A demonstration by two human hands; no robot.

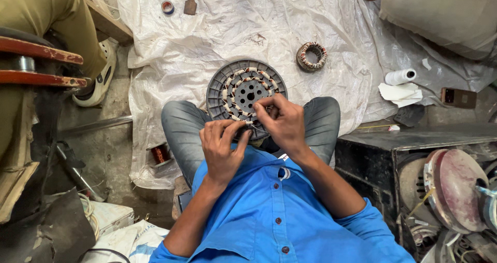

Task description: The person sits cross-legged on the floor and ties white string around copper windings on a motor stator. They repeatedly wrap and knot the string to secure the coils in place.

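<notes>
**Grey plastic rotor disc held on the lap, both hands at its near rim**

Olive-green trousers and a pale sandal (101,74) of another person fill the far left, beside two red-edged wooden boards (39,64). Lower down, on the bare floor at the edge of the white plastic sheet (171,51), stands a small spool of copper wire (160,153). A roll of tape (167,7) lies near the sheet's top edge.

The left hand (222,149) curls over the near rim of the round grey disc (220,87), its fingers narrow and pinched on the rim and the winding there. The disc rests tilted on the person's knees, in grey jeans, with copper-and-white coils ringing a dark hub with holes. The right hand (282,121) lies just beside the left, fingers closed down on the same stretch of winding; whether they pinch a wire cannot be told.

Further right on the sheet, well apart from the disc, sits a small wound coil ring (311,56). Beyond it lie a white paper roll (399,77) and folded paper. A dark metal box (378,159) with reddish discs (458,188) fills the right corner.
</notes>
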